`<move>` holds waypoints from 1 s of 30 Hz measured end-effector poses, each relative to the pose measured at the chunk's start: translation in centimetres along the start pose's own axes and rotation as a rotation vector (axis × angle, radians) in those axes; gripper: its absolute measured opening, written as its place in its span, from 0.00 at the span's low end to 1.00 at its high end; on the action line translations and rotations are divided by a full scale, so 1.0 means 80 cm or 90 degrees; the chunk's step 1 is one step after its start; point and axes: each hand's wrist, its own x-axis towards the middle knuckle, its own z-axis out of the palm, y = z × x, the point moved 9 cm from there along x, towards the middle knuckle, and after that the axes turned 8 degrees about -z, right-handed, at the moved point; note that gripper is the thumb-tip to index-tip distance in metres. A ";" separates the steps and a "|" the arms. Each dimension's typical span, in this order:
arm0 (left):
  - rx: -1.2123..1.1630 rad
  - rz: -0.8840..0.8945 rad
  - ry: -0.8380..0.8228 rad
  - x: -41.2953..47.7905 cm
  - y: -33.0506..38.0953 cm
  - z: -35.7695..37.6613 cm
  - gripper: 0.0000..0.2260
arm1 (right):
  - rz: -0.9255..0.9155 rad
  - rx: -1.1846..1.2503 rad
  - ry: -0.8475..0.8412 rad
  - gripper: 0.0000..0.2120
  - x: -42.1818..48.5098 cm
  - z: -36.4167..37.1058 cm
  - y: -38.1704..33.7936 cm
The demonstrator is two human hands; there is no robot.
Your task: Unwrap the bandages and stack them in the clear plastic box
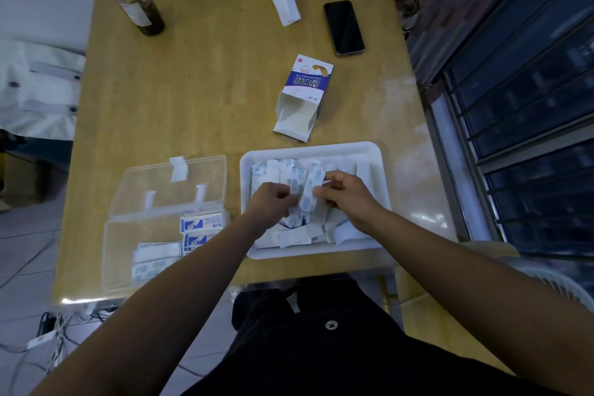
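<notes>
both my hands are over the white tray [308, 148] on the near right of the bench [193, 90]. my left hand [273, 201] and my right hand [348, 193] pinch one wrapped bandage [309, 185] between them, above the pile of others. the clear plastic box [119, 254] stands open just left of the tray, with some bandages inside. an open carton [305, 93] lies farther away.

A home: wooden table [193, 90], phone [344, 27], drink bottle [148, 14], barred window [530, 138]
</notes>
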 end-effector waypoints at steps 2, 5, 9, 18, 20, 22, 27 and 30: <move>0.003 0.023 -0.051 -0.005 0.008 0.012 0.11 | 0.015 -0.029 -0.030 0.11 0.002 0.003 0.005; 0.005 0.029 -0.114 -0.010 0.014 0.024 0.09 | 0.018 -0.085 -0.064 0.09 0.002 0.003 0.008; 0.062 -0.013 -0.082 0.000 0.003 0.021 0.10 | -0.023 -0.087 -0.068 0.08 0.002 0.000 -0.003; 0.102 0.040 -0.149 -0.008 0.014 0.036 0.13 | -0.027 -0.154 -0.100 0.07 0.005 0.008 -0.009; 0.142 0.047 -0.111 -0.006 0.013 0.028 0.13 | -0.025 -0.180 -0.083 0.11 0.008 0.002 -0.009; 0.245 0.050 -0.006 -0.001 0.008 0.010 0.10 | -0.022 -0.186 -0.041 0.11 0.007 -0.008 -0.011; 0.367 0.024 0.073 0.007 -0.009 0.010 0.16 | 0.014 -0.172 0.003 0.11 0.008 -0.026 0.001; 0.372 0.013 0.093 0.010 -0.006 0.019 0.22 | 0.020 -0.174 -0.008 0.10 0.006 -0.026 0.004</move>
